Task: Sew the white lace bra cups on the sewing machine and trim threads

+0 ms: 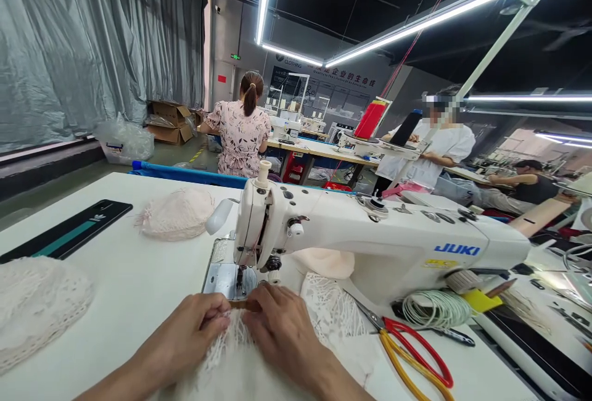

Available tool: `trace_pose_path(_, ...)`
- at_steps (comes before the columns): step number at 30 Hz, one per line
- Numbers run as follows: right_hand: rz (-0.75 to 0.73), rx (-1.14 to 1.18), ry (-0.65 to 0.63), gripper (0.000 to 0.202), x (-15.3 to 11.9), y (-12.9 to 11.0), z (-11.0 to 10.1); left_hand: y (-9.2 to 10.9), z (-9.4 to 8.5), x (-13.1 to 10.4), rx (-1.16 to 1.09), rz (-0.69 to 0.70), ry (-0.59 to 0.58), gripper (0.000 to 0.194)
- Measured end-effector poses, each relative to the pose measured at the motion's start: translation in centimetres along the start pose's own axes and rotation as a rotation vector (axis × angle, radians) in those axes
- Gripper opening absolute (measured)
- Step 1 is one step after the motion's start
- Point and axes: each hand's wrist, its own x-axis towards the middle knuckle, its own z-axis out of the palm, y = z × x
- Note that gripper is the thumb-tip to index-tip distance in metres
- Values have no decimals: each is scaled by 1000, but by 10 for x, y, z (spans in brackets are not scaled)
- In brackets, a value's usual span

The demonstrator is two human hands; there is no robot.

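Observation:
Just in front of the sewing machine's (324, 216) needle and presser foot (240, 281), both hands are on a piece of white lace fabric (234, 339). My left hand (197, 327) pinches its edge between thumb and curled fingers. Close by on the right, my right hand (284, 324) bends its fingers down over the same edge, the fingertips partly hidden. A narrow brownish strip (239, 305) shows between the two hands; I cannot tell what it is. The lace hangs from the hands toward my body. More white lace (330, 305) lies to the right of my right hand.
Scissors (409, 351) with red and yellow handles lie right, beside a coil of pale cord (435, 308). Left are a pale lace piece (178, 213), a larger one (39, 308) and a dark phone-like object (69, 228). Co-workers (245, 123) occupy stations beyond.

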Motion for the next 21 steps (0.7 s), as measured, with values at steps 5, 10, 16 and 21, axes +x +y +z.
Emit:
trace_pose_path(5,-271,-113,123,12,-5,-4,-5,1,1,11,54,28,-8,14)
trace_pose_path(10,-336,-161,70,32,-7,3,16,2,-3,22,204,62,57,19)
trace_pose_path(16,-311,-138,73,40,-7,5,18,-5,1,5,547,275,341,30)
trace_pose_path(21,-297,-132,49,46,-6,7,13,-26,13,0,699,745,413,26)
